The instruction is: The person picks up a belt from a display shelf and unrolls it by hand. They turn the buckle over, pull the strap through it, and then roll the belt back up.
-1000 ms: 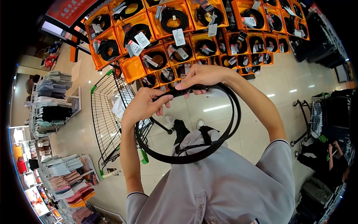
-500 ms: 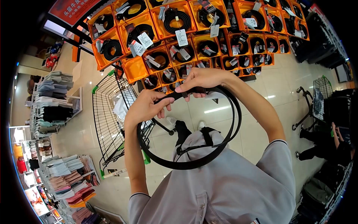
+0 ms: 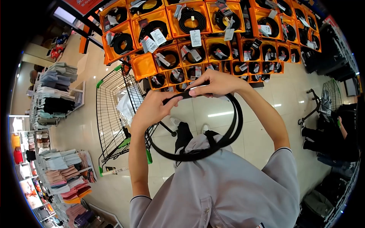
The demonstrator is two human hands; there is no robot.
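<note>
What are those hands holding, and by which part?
A black belt, looped; the left hand and right hand pinch it at the loop's top. I can't tell whether that's the buckle end.

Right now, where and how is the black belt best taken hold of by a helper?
Probably grip the belt at the loop's side nearest the right arm, coming from outside the loop and pinching the flat faces. The band curves free there, with a gap before the arm, while the left hand and right hand occupy its top.

The black belt (image 3: 200,154) hangs in wide loops before the grey shirt (image 3: 235,178)
</note>
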